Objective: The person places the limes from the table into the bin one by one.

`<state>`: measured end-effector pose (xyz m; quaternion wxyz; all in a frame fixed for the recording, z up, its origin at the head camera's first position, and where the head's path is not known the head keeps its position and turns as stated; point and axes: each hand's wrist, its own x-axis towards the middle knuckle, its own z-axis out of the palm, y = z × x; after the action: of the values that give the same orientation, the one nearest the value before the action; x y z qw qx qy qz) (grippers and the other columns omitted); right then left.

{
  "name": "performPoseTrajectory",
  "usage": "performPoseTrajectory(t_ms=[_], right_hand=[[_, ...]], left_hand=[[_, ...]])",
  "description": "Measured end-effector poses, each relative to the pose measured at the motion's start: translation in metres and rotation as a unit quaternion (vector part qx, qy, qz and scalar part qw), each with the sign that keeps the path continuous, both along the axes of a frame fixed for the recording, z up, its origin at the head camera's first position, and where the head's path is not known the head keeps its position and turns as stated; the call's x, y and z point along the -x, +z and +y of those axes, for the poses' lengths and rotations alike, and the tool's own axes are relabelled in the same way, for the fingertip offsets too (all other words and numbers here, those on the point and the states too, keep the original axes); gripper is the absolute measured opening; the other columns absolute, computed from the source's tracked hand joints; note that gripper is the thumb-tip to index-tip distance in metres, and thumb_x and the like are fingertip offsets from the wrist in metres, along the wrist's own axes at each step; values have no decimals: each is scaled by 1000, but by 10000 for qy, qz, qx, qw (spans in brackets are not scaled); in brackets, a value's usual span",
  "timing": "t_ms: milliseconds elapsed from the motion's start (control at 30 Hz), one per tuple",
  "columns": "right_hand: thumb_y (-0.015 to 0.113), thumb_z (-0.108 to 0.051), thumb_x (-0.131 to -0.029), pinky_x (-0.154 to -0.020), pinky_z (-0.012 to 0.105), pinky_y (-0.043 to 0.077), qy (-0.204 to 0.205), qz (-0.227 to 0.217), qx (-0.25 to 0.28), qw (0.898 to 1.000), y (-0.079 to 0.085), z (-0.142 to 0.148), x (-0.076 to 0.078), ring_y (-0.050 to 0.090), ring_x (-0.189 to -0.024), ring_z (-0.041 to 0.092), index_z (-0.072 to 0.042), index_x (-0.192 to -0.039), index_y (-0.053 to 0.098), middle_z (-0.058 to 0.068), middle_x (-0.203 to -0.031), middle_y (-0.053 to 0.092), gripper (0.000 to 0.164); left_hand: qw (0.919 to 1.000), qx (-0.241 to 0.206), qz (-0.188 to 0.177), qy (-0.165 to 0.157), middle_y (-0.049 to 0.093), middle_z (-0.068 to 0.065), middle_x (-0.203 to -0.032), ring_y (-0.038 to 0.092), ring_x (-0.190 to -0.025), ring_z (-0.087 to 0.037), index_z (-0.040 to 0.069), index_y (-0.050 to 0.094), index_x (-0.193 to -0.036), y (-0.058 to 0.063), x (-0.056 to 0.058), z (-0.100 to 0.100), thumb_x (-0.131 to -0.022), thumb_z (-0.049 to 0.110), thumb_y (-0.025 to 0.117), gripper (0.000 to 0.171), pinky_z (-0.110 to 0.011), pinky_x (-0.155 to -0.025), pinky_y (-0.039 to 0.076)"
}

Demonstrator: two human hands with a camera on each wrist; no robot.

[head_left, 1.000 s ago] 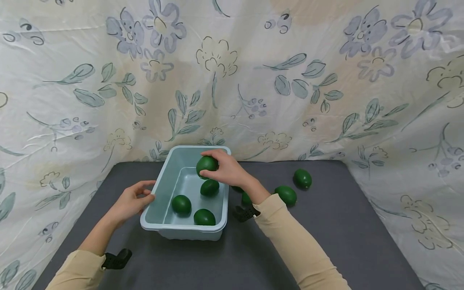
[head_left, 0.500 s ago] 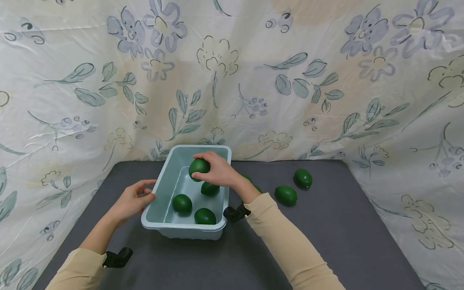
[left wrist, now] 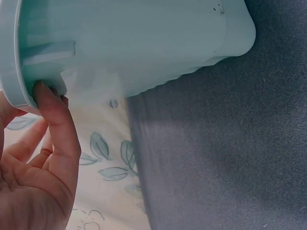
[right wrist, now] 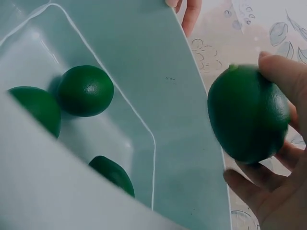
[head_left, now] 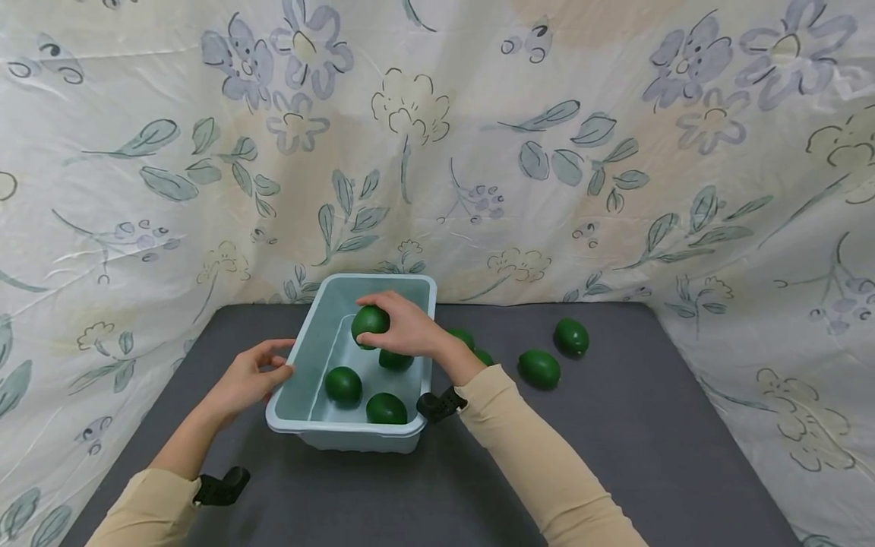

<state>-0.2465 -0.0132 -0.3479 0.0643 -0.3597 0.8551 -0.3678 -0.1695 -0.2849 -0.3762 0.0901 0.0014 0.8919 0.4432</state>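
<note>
A pale blue-green plastic bin (head_left: 342,428) stands on the table. My left hand (head_left: 242,384) pinches the rim on its left side; the left wrist view shows a fingertip (left wrist: 44,93) tucked under the lip. Above the inside of the bin, my right hand (head_left: 413,328) holds a dark green lime (head_left: 370,327) between thumb and fingers. That lime (right wrist: 247,115) appears apart from the bin floor. Three more limes lie in the bin: one at left (head_left: 343,386), one at the front (head_left: 386,409), and one (head_left: 396,361) partly hidden by the right hand.
Right of the bin, two limes lie on the dark grey table, a nearer lime (head_left: 539,370) and a farther lime (head_left: 571,337). Two others, a lime (head_left: 462,336) and another lime (head_left: 484,357), are partly covered by my right forearm. A floral curtain (head_left: 437,152) hangs behind.
My right hand has moved left and slightly down over the bin with the lime in its grip. The left hand stays on the rim.
</note>
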Motion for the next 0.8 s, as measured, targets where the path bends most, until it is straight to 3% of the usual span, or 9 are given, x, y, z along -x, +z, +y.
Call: performPoseTrajectory(t_ms=[200, 500, 800], right_hand=[[62, -33, -87, -101, 38, 35, 74, 37, 55, 10000, 0, 4, 1, 35, -131, 18, -19, -141, 36, 4, -145, 33, 62], [60, -33, -89, -102, 35, 34, -62, 163, 260, 9995, 5, 15, -2, 36, -131, 16, -20, -139, 41, 0, -142, 39, 55], [61, -30, -89, -96, 33, 40, -228, 253, 847, 9958, 11, 32, -8, 42, -125, 17, -22, -135, 45, -4, -137, 43, 49]], left_hand=[[10000, -5, -27, 25, 54, -17, -103, 57, -79, -20, 6, 34, -140, -1, 0, 0, -91, 16, 54, 54, -34, -60, 50], [10000, -22, 1, 0, 54, -17, -103, 57, -80, -20, 5, 34, -139, 0, 0, 0, -91, 16, 55, 54, -34, -61, 51], [10000, -50, 1, 8, 54, -17, -103, 57, -81, -21, 5, 34, -139, -1, 0, 1, -91, 15, 55, 53, -35, -62, 51]])
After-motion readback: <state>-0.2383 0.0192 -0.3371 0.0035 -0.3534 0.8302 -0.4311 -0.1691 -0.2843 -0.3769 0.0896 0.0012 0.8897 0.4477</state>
